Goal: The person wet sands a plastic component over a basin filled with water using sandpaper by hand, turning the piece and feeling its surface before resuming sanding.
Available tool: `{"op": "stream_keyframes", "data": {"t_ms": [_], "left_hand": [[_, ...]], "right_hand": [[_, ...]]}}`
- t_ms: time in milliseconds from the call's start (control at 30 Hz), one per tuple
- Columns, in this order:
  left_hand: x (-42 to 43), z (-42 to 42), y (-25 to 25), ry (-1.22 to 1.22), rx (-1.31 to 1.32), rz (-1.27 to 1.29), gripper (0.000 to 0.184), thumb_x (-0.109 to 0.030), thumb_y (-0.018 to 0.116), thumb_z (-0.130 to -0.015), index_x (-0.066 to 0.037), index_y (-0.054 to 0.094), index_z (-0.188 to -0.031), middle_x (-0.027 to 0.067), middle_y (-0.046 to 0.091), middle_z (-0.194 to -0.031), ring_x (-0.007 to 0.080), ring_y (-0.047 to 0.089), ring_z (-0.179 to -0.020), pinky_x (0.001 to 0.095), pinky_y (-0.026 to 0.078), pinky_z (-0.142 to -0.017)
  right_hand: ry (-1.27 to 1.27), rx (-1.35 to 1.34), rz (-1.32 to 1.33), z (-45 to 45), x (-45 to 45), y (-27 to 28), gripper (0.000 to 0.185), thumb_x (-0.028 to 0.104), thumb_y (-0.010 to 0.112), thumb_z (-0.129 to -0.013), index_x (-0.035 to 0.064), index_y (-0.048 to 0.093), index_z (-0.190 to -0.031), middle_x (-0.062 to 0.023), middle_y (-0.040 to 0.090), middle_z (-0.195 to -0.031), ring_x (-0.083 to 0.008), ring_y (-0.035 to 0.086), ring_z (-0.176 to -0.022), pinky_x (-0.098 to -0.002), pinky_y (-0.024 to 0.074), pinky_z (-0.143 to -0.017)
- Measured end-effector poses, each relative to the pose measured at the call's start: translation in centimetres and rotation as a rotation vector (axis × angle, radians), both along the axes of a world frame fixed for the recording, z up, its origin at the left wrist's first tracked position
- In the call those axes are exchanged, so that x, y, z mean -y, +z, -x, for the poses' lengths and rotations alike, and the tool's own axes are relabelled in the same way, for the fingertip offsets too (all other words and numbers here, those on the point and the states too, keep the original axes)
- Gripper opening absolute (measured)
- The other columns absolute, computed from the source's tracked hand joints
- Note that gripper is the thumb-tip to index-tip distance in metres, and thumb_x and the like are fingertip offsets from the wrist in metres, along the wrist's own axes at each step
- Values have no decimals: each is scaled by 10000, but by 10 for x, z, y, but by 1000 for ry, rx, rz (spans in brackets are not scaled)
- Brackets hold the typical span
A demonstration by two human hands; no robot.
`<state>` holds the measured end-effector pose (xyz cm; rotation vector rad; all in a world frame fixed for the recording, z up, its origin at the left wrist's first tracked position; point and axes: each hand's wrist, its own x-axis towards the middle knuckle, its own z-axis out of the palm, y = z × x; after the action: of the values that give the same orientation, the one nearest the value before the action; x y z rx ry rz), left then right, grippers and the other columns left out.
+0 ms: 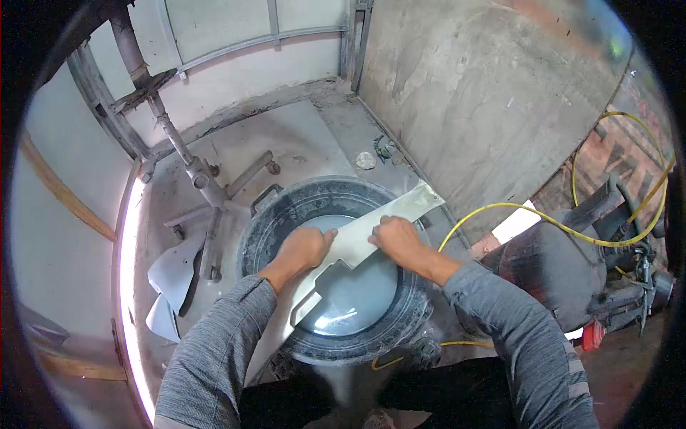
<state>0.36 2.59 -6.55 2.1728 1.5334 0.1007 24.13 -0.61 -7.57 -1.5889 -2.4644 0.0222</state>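
Note:
A long pale panel [354, 238] with a notched lower edge lies slantwise over a round black tub [329, 187], which holds cloudy water [357, 300]. My left hand [304, 250] is closed on the panel's upper edge, left of its middle, with the thumb pointing right. Farther right, my right hand [399, 239] rests on the panel with its fingers curled; whatever lies under the fingers is hidden. The panel's lower left end passes beside my left sleeve.
A metal stand [204, 182] with castors is at the left, near white curved pieces [171, 275]. At the right are a dark compressor tank [557, 264] and a yellow hose [500, 206]. A large board [486, 93] leans behind.

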Motion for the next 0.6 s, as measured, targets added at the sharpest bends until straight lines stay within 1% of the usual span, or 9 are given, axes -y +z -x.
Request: {"op": "stream_keyframes", "data": {"t_ms": [67,167,233,267,333,433,467,533,600], "left_hand": [[0,1,-3,3,-1,0,676,-504,355,-997,72,684,-866,326,649,-900,490,633,-902,526,495,-841],[0,-1,0,-15,-9,20,678,-503,355,-997,74,682,-858,329,648,-907,492,631,-908,527,491,-851],[0,-2,6,4,5,27,682,-507,361,-994,78,683,-855,330,646,-933,490,628,-926,526,486,-863],[2,-2,9,5,3,26,682,-507,361,-994,78,683,-855,330,646,-933,490,628,-926,526,486,-863],[5,-4,20,4,-98,120,655,-480,332,-1004,72,686,-988,314,643,-1046,451,613,-1028,493,459,-943],[1,-6,18,6,-81,129,656,-481,333,-1003,74,684,-994,314,641,-1052,454,613,-1029,492,462,-940],[1,-6,16,7,-82,129,656,-481,333,-1003,74,684,-994,314,641,-1052,454,613,-1029,492,462,-940],[1,-3,13,34,-4,30,702,-536,364,-984,80,685,-876,325,648,-952,486,623,-949,518,484,-876],[0,-3,11,10,-16,33,704,-535,362,-984,84,682,-884,325,648,-950,486,623,-945,518,484,-876]], "right_hand": [[18,-5,43,2,3,3,234,235,665,-797,12,731,-815,-199,654,-867,-352,660,-821,-457,545,-739],[4,-23,-20,-1,-1,5,261,271,664,-829,21,713,-770,-183,649,-829,-360,657,-783,-470,528,-707],[-49,66,-27,2,-5,4,270,282,668,-825,21,717,-779,-185,652,-834,-359,659,-779,-470,526,-706],[-48,64,-28,3,-3,3,270,282,668,-825,21,717,-779,-185,652,-834,-359,659,-779,-470,526,-706],[35,40,-7,4,5,0,283,286,673,-820,9,718,-785,-186,655,-842,-354,661,-786,-468,527,-706],[-18,52,-34,-8,-10,4,282,287,679,-812,11,714,-770,-185,656,-840,-350,662,-786,-470,525,-707],[-26,59,-43,-9,-12,3,269,279,685,-806,15,715,-761,-183,655,-819,-357,660,-778,-471,522,-711],[7,44,-22,2,2,5,262,273,686,-804,17,714,-755,-182,654,-810,-359,660,-773,-469,521,-712],[27,0,8,3,6,7,249,262,687,-801,21,712,-742,-178,648,-778,-365,657,-752,-466,522,-713]]}}
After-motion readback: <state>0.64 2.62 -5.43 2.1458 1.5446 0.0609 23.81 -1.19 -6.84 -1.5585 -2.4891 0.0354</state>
